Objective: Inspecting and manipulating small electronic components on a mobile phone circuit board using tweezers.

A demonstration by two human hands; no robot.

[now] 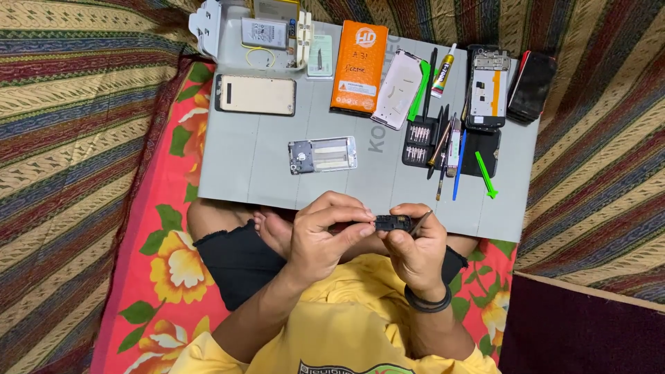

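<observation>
left hand (320, 232) pinches small black part (393, 222) | right hand (414, 244) clamps it plus thin tool (420, 223) | judgement – steady grip, work over grey mat (235, 163)

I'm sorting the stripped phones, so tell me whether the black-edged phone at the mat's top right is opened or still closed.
Opened. The phone lies with its back off, its inner boards and an orange strip exposed, on the grey mat.

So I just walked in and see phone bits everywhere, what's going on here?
A person sits cross-legged at a grey work mat. The left hand and right hand together hold a small black part, and the right hand also grips a thin tool. On the mat lie a phone back cover, a silver frame, an orange box, a screwdriver bit set and a glue tube.
</observation>
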